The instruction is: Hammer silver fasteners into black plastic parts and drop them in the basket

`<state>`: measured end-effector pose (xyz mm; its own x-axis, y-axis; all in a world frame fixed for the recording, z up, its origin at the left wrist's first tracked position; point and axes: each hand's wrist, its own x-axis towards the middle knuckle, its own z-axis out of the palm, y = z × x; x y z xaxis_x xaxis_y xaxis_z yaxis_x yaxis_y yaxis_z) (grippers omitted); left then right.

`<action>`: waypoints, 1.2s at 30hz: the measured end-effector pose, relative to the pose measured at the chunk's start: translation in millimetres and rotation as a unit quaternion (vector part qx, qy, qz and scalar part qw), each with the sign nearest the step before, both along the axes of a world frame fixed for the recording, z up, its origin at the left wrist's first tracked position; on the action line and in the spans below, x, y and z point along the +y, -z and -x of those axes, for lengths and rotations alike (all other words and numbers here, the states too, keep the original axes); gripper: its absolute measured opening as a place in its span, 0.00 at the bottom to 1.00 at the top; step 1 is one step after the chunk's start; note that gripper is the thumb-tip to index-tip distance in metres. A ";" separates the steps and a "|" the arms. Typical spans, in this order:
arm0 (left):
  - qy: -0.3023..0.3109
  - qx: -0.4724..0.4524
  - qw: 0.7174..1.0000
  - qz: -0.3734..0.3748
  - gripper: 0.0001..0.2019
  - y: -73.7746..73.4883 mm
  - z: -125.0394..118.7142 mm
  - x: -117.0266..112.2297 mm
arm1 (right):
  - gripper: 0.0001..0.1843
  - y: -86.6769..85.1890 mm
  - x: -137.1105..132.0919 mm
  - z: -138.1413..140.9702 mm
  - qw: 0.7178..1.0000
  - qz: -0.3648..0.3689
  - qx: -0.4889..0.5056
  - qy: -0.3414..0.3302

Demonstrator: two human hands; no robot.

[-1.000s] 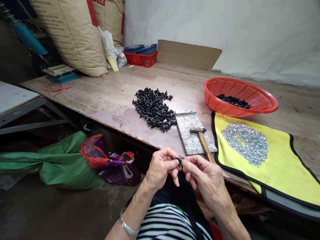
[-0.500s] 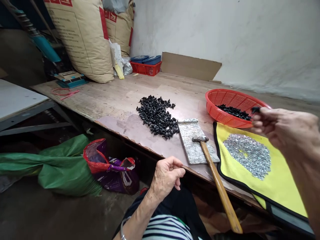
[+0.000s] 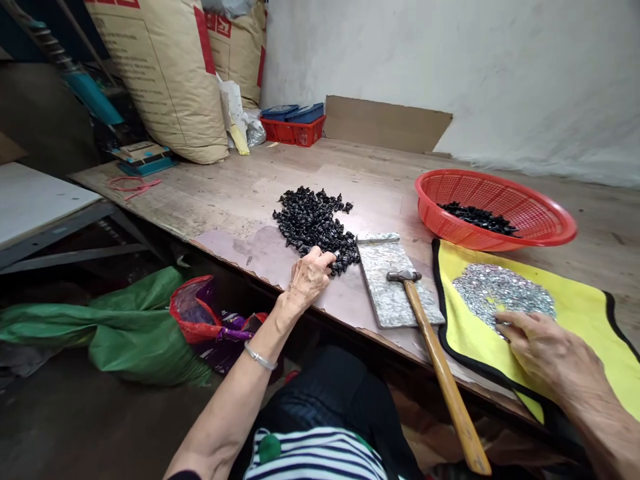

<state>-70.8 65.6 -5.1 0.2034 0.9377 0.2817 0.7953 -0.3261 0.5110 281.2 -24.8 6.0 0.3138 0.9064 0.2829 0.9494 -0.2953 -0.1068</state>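
Around: a hammer (image 3: 431, 347) is laid between the hands, its head on a metal plate (image 3: 385, 300).
Far left: sacks (image 3: 165, 73) are stacked.
Basket (image 3: 530, 207): far right, black bits (image 3: 480, 217) are kept inside.
Left hand (image 3: 307, 277): bent fingers are pressed on the near edge of the black pile (image 3: 315, 220); a held bit cannot be told.
Right hand (image 3: 543, 350): laid on the yellow cloth (image 3: 595, 320), fingertips at the silver pile (image 3: 503, 293); its grip cannot be told.

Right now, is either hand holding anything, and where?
Cannot tell: left hand rests on the black parts pile, right hand on the silver pieces; any grip too small to see.
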 end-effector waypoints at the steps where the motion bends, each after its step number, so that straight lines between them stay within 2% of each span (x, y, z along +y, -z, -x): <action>1: 0.001 0.032 0.999 0.001 0.12 0.4 -1.0 5.5 | 0.01 1.5 -1.0 3.3 1.000 0.029 0.000 -0.001; 3: 0.001 0.067 0.998 -0.002 0.11 1.7 -2.6 9.6 | 0.04 1.2 -0.2 6.4 0.997 0.073 0.010 -0.005; 7: 0.005 0.051 0.998 -0.031 0.07 5.6 -0.9 2.3 | 0.08 -1.0 2.5 2.1 0.996 0.084 0.022 -0.013; 11: -0.018 0.000 0.999 -0.044 0.06 7.1 0.0 -8.0 | 0.07 -4.0 0.9 2.3 0.998 0.051 0.020 0.015; 14: -0.030 -0.006 0.999 -0.044 0.05 5.7 -4.0 -12.0 | 0.06 -13.7 -1.0 13.5 0.998 0.009 0.021 0.063; 16: -0.049 0.002 0.998 -0.035 0.05 4.3 -7.3 -11.7 | 0.04 -22.5 -3.4 25.7 0.996 -0.005 0.060 0.065; 20: -0.072 0.027 0.997 0.002 0.09 3.5 -11.2 -3.3 | 0.04 -34.8 -14.5 55.2 0.981 -0.026 0.189 0.046; 24: -0.052 0.019 0.998 0.004 0.08 6.5 -10.7 8.4 | 0.10 -34.1 -31.4 84.2 0.961 -0.039 0.272 -0.010; 26: -0.036 -0.021 0.999 0.000 0.06 7.4 -8.6 10.7 | 0.12 -31.3 -38.5 98.2 0.952 -0.040 0.299 -0.056; 28: -0.038 -0.124 0.991 0.008 0.04 6.7 -6.4 7.7 | 0.12 -28.9 -42.8 112.1 0.939 -0.038 0.328 -0.098; 30: -0.042 -0.292 0.954 0.057 0.03 4.4 -5.9 -1.9 | 0.12 -27.4 -44.0 126.0 0.919 -0.031 0.371 -0.130; 31: -0.036 -0.385 0.917 0.095 0.04 2.8 -6.9 -9.1 | 0.12 -26.9 -43.4 132.8 0.906 -0.022 0.398 -0.143; 33: 0.002 -0.543 0.821 0.178 0.10 -0.3 -11.8 -26.3 | 0.12 -26.1 -40.7 145.8 0.875 -0.004 0.456 -0.160; 35: 0.038 -0.639 0.730 0.242 0.14 -2.3 -19.7 -43.8 | 0.11 -25.2 -36.9 157.0 0.849 0.010 0.500 -0.170; 36: 0.050 -0.667 0.694 0.268 0.14 -2.8 -24.0 -51.5 | 0.11 -24.6 -35.0 161.6 0.840 0.012 0.514 -0.174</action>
<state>-46.8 14.1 -2.3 0.1682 0.9805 -0.1012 -0.5143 0.1749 0.8396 119.7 -59.9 30.6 0.0963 0.9953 0.0047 0.3891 -0.0333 -0.9206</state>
